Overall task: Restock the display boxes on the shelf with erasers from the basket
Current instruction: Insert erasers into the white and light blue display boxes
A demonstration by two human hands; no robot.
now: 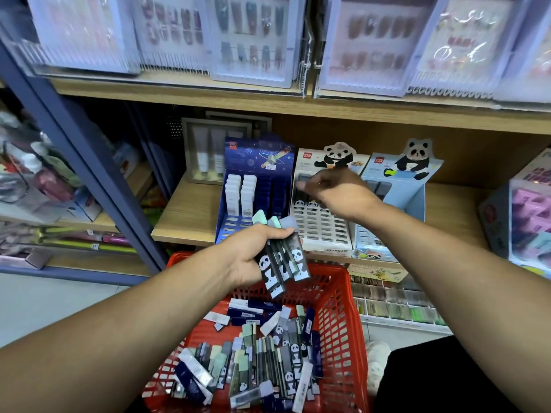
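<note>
Wooden shop shelving [190, 210] fills the view ahead of me, with a blue metal upright [77, 162] running down its left side and clear packs of press-on nails [247, 37] standing along the board above. On the middle shelf I note three display boxes side by side: a dark blue box [256, 186] holding two columns of white erasers [241, 193] at its left, a white panda box [320, 225] touching it on the right, and a pale blue panda box [399, 189] next along. My left hand [253, 257] is closed around a bunch of panda erasers [283, 257], their pale green and grey ends fanned upward in front of the blue box. My right hand [334, 186] is over the upper rows of the white panda box with the fingers reaching left; motion blur means I cannot tell whether they pinch anything. Below the shelf edge sits a red basket [343, 317], with loose erasers [268, 359] in panda, navy and white sleeves heaped across its bottom. A framed set of tubes [208, 156] stands behind the blue box, and a box of pink and mint items [527, 216] sits at far right.
</note>
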